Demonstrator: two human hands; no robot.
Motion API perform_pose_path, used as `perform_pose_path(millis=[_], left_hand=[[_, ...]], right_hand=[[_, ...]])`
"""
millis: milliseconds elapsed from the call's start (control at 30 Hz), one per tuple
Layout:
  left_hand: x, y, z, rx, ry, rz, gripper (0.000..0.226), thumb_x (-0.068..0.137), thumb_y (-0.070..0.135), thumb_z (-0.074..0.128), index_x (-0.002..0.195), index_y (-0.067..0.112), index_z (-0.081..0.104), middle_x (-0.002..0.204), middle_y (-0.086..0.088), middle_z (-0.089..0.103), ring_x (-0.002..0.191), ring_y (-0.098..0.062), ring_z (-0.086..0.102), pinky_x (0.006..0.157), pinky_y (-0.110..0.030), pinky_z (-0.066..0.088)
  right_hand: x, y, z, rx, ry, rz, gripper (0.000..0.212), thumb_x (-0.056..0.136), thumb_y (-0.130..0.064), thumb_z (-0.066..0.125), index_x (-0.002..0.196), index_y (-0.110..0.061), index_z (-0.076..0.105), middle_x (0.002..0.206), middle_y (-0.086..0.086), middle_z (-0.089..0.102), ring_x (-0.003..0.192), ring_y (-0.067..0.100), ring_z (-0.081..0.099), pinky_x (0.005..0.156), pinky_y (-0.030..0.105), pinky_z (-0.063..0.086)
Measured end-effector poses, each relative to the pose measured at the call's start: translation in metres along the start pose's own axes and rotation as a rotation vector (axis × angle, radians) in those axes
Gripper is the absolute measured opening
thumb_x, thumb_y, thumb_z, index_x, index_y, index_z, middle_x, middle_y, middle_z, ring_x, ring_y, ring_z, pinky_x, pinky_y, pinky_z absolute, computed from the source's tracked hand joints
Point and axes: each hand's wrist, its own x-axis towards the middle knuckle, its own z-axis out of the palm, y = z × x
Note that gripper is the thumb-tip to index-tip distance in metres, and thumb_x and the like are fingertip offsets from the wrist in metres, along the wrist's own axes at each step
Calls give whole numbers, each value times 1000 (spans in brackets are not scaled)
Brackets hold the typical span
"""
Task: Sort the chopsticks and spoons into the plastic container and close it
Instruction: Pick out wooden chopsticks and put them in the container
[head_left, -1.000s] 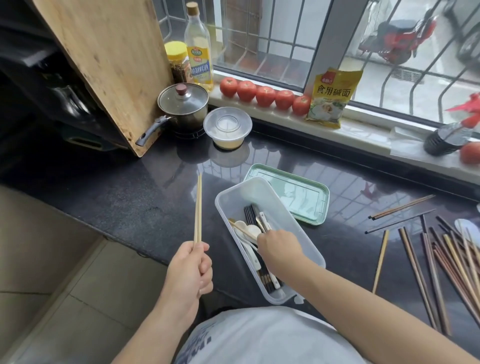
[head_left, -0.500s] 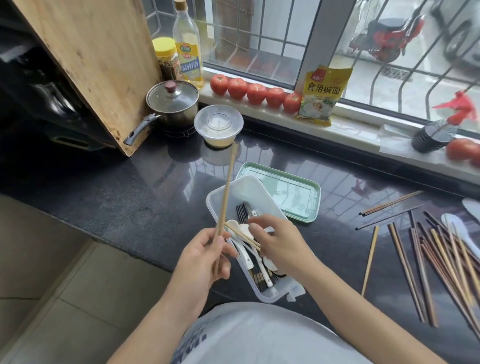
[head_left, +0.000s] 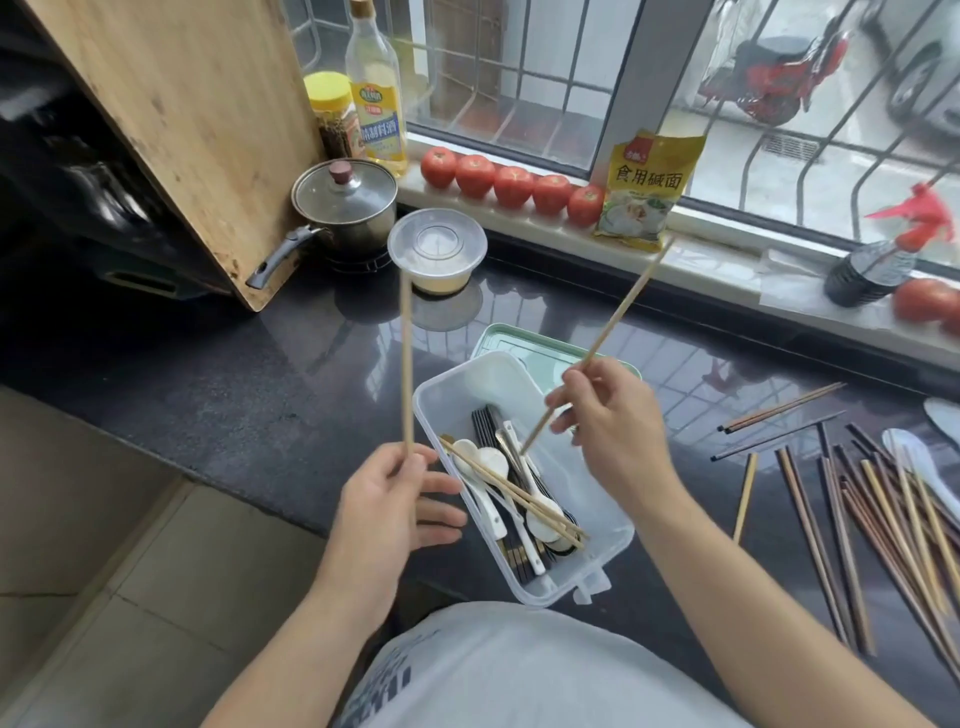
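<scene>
A clear plastic container (head_left: 608, 535) sits on the dark counter in front of me, holding white spoons (head_left: 485, 467), black chopsticks and a few pale bamboo chopsticks. Its green lid (head_left: 501, 338) lies just behind it. My left hand (head_left: 387, 506) pinches one bamboo chopstick (head_left: 406, 364) upright, left of the container. My right hand (head_left: 618, 428) holds a second bamboo chopstick (head_left: 623, 306), slanted up to the right, its lower tip over the container. Several loose wooden chopsticks (head_left: 852, 525) and a white spoon (head_left: 914, 462) lie on the counter to the right.
A lidded round tub (head_left: 437, 248), a small steel pot (head_left: 345, 205) and a leaning wooden cutting board (head_left: 182, 124) stand at the back left. Tomatoes (head_left: 511, 184), bottles and a yellow packet (head_left: 647, 189) line the windowsill. The counter edge drops to a tiled floor on the left.
My right hand has risen out of the container holding one bamboo chopstick. The left hand now holds a single chopstick upright, and the two hands have moved apart.
</scene>
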Motion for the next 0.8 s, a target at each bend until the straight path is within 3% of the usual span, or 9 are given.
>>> perform_pose_path(millis=[67, 133, 233, 300, 433, 567, 800], left_hand=[[3, -3, -18, -48, 130, 7, 23, 110, 20, 43, 106, 13, 64, 80, -10, 70, 58, -23, 62, 58, -37, 57], [5, -6, -32, -75, 194, -11, 22, 110, 20, 44, 108, 12, 64, 74, -6, 64, 56, -19, 58, 58, -34, 54], [6, -7, -33, -96, 201, -21, 21, 110, 19, 44, 109, 10, 64, 70, -3, 61, 56, -17, 56, 60, -35, 53], [5, -6, -25, -106, 172, -19, 21, 110, 18, 44, 108, 9, 64, 70, -4, 60, 57, -18, 55, 61, -35, 53], [2, -6, -16, -122, 136, -27, 21, 110, 18, 45, 109, 9, 64, 71, -4, 60, 58, -19, 55, 60, -34, 52], [2, -8, -13, -123, 137, -43, 21, 109, 18, 46, 109, 8, 63, 71, -4, 60, 57, -18, 55, 60, -34, 51], [2, -7, -16, -125, 142, -46, 20, 109, 17, 46, 108, 8, 64, 70, -3, 60, 55, -17, 55, 61, -35, 50]], right_hand=[[13, 16, -10, -421, -61, -118, 14, 103, -26, 52, 96, -23, 63, 80, -3, 72, 68, 15, 68, 64, 32, 55], [13, 33, -3, -919, -329, -153, 15, 101, -27, 50, 97, -24, 64, 82, -1, 69, 71, 21, 66, 67, 37, 58], [4, 59, 25, -1237, -637, -164, 14, 97, -13, 48, 90, -16, 60, 76, 4, 59, 71, 25, 61, 61, 36, 53], [5, 72, 39, -1305, -679, -170, 12, 94, -6, 50, 88, -15, 56, 72, 3, 50, 69, 26, 57, 58, 34, 45], [5, 81, 54, -1365, -666, -213, 18, 92, -1, 54, 103, -10, 64, 93, 9, 62, 72, 28, 55, 60, 34, 42], [6, 80, 53, -1448, -658, -263, 29, 86, 8, 57, 108, -8, 66, 102, 9, 66, 86, 30, 66, 61, 33, 43], [9, 92, 52, -1352, -612, -284, 29, 87, 9, 53, 110, -7, 59, 87, 10, 60, 78, 33, 60, 60, 35, 39]])
